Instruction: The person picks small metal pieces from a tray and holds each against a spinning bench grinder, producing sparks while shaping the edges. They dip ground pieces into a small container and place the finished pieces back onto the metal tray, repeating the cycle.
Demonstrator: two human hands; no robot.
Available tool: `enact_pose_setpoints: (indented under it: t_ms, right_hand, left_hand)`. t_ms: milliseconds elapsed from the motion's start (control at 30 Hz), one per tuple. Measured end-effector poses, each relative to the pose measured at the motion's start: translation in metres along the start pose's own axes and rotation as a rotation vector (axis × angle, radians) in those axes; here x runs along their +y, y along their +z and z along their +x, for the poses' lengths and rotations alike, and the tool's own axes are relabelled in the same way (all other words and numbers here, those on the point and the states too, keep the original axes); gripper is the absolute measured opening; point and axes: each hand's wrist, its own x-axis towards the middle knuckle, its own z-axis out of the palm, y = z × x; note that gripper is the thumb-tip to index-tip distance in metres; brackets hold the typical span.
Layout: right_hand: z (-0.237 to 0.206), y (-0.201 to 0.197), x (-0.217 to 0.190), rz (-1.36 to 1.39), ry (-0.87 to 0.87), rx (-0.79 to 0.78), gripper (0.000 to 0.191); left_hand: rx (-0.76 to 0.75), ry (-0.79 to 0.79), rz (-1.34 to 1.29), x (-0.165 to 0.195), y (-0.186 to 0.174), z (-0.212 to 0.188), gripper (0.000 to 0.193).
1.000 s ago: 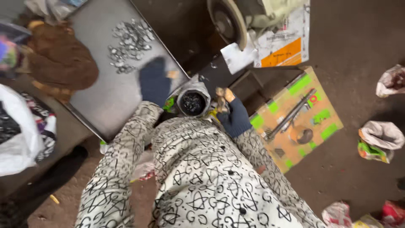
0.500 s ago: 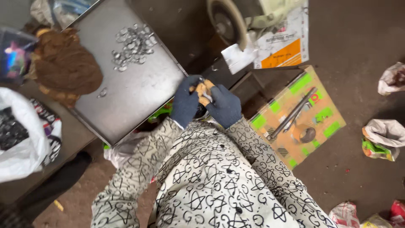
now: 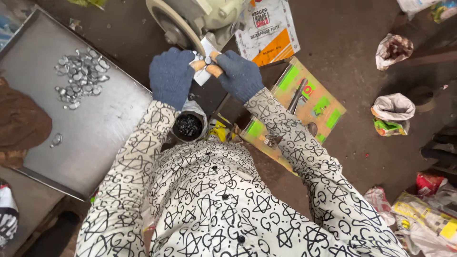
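Observation:
Both hands wear dark blue knit gloves with bare fingertips. My left hand [image 3: 171, 76] and my right hand [image 3: 239, 74] pinch one small metal piece [image 3: 207, 60] between their fingertips, held close to the pale rim of a grinding wheel [image 3: 173, 24] on a cream machine. Whether the piece touches the wheel I cannot tell. A small container of dark grit [image 3: 188, 126] sits just below my left wrist. My patterned white sleeves fill the lower part of the view.
A grey metal tray [image 3: 109, 123] lies at left with a heap of several shiny metal pieces [image 3: 80, 76] and a brown cloth [image 3: 21, 124]. A flat cardboard box with green patches [image 3: 304, 102] holding tools lies at right. Bags and wrappers litter the dark floor.
Both hands came together and rose from near the grit container up to the grinding wheel, now holding the small piece at its rim. The view has shifted closer.

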Motion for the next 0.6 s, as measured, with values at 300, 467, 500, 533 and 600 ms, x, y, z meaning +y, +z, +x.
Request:
enact_pose_setpoints:
  t_ms: [300, 467, 500, 533, 600]
  right_hand:
    - [0.034, -0.002, 0.030, 0.097, -0.328, -0.170, 0.029]
    - [0.047, -0.001, 0.046, 0.135, -0.511, -0.274, 0.031]
    - [0.042, 0.005, 0.043, 0.138, -0.468, -0.219, 0.032]
    - [0.031, 0.010, 0.039, 0.135, -0.410, -0.161, 0.033]
    - [0.001, 0.026, 0.027, 0.258, -0.132, 0.070, 0.026]
  left_hand:
    - [0.165, 0.013, 0.050, 0.007, 0.015, 0.000, 0.023]
    - [0.137, -0.036, -0.082, 0.011, 0.016, -0.004, 0.021]
    - [0.175, -0.022, -0.124, 0.012, 0.013, -0.007, 0.022]
    - [0.146, -0.051, -0.117, 0.014, 0.009, -0.009, 0.019]
    - [0.076, -0.084, -0.126, 0.020, -0.001, -0.016, 0.018]
